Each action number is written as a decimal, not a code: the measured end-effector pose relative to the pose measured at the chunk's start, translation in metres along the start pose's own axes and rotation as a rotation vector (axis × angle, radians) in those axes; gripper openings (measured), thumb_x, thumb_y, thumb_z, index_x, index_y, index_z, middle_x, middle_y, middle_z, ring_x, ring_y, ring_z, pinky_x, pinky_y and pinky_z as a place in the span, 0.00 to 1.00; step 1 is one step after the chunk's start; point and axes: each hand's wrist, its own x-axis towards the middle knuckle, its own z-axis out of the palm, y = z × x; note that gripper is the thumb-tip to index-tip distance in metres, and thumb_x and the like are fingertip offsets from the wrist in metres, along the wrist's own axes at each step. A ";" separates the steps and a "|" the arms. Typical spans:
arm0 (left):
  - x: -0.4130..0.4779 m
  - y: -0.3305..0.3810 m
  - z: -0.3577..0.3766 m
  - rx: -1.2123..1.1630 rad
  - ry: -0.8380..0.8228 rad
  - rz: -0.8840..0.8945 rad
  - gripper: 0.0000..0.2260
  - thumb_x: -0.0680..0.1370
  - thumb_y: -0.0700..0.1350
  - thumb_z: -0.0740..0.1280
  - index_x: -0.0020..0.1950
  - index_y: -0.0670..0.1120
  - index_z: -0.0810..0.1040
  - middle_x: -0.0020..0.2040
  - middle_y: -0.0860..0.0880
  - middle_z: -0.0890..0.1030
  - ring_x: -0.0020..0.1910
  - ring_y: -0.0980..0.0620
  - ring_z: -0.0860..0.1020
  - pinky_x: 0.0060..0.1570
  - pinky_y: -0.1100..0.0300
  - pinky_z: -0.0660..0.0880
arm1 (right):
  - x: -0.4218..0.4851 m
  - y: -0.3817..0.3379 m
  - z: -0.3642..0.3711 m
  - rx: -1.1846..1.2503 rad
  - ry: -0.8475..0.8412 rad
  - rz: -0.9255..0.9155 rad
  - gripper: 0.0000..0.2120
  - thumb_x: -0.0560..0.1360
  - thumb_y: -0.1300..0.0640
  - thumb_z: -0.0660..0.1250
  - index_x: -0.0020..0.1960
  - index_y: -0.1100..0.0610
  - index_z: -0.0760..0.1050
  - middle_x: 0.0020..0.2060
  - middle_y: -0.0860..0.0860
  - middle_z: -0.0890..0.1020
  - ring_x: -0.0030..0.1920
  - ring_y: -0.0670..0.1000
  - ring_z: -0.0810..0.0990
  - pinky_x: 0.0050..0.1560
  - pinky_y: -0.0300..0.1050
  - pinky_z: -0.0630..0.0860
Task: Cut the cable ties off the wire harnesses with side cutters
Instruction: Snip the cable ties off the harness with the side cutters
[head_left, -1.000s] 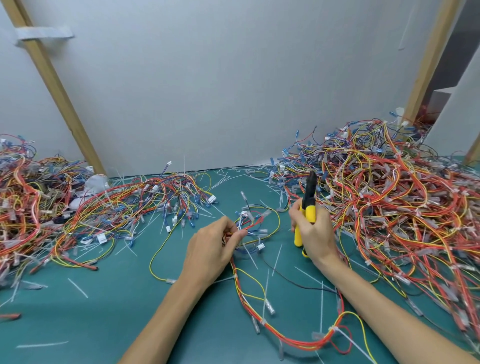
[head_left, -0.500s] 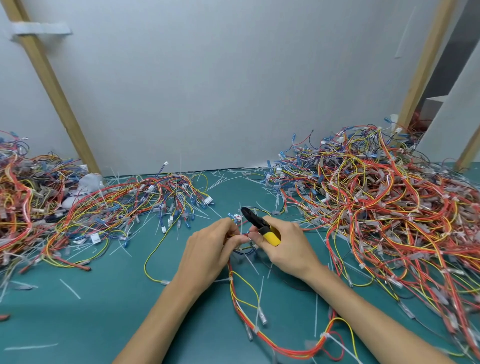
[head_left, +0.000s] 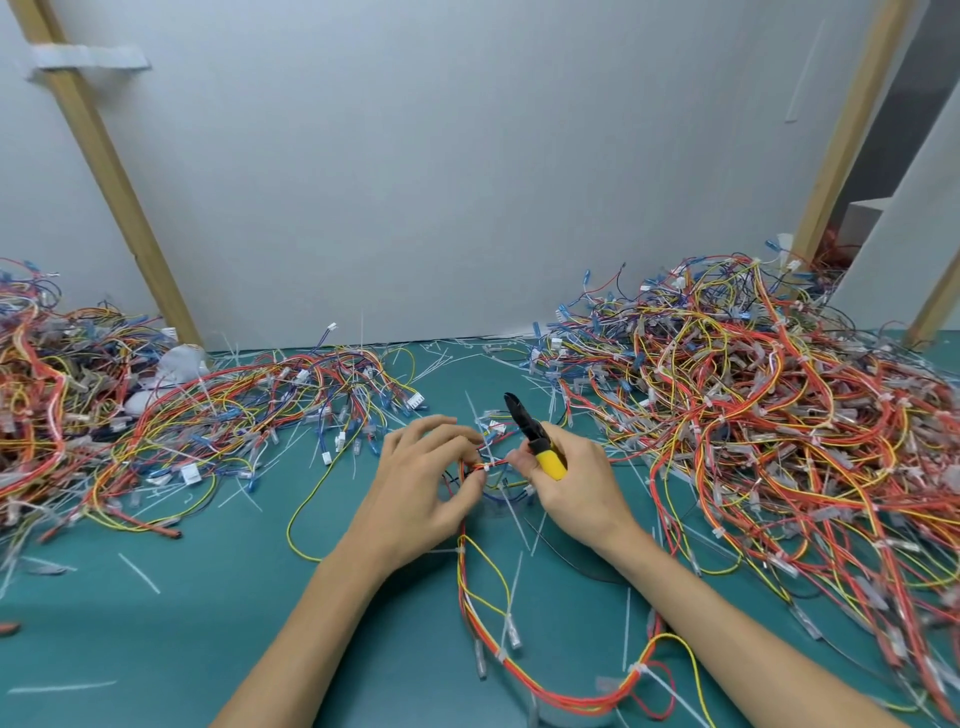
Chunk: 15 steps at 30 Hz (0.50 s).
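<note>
At the middle of the green table, my left hand (head_left: 423, 486) pinches a red, orange and yellow wire harness (head_left: 485, 613) that loops down toward the front edge. A small white cable tie (head_left: 487, 467) sits on the bundle just right of my left fingertips. My right hand (head_left: 576, 480) grips the yellow-handled side cutters (head_left: 535, 436), whose black jaws point up and to the left, above the bundle. My right fingertips also touch the wires beside the tie. More white ties (head_left: 638, 669) bind the harness lower down.
A big heap of tied harnesses (head_left: 779, 431) fills the right side. Another heap (head_left: 156, 426) spreads over the left and back left. Cut white tie pieces (head_left: 139, 573) lie scattered on the green mat (head_left: 182, 649). A grey wall with wooden struts stands behind.
My right hand swung the cutters from upright at the right down to the harness, beside my left hand. In the last half second both hands stayed almost still.
</note>
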 end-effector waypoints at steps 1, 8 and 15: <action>0.000 0.002 0.001 -0.089 -0.004 -0.039 0.05 0.74 0.49 0.67 0.44 0.49 0.78 0.52 0.61 0.80 0.62 0.56 0.73 0.60 0.58 0.64 | 0.000 0.000 0.000 0.010 0.003 0.004 0.10 0.76 0.51 0.71 0.39 0.51 0.73 0.28 0.50 0.74 0.29 0.46 0.68 0.32 0.45 0.66; 0.001 0.013 -0.002 -0.635 -0.150 -0.277 0.14 0.71 0.60 0.68 0.43 0.49 0.78 0.33 0.55 0.77 0.34 0.57 0.73 0.39 0.64 0.70 | 0.004 0.003 -0.002 0.077 0.069 0.051 0.09 0.76 0.51 0.71 0.39 0.50 0.75 0.28 0.47 0.76 0.30 0.45 0.70 0.32 0.38 0.66; -0.001 0.013 0.002 -0.453 -0.094 -0.313 0.15 0.69 0.62 0.65 0.40 0.51 0.75 0.34 0.48 0.79 0.33 0.53 0.72 0.39 0.57 0.72 | 0.005 0.003 -0.003 0.114 0.085 0.054 0.07 0.75 0.52 0.71 0.40 0.51 0.76 0.29 0.45 0.75 0.32 0.46 0.72 0.35 0.42 0.67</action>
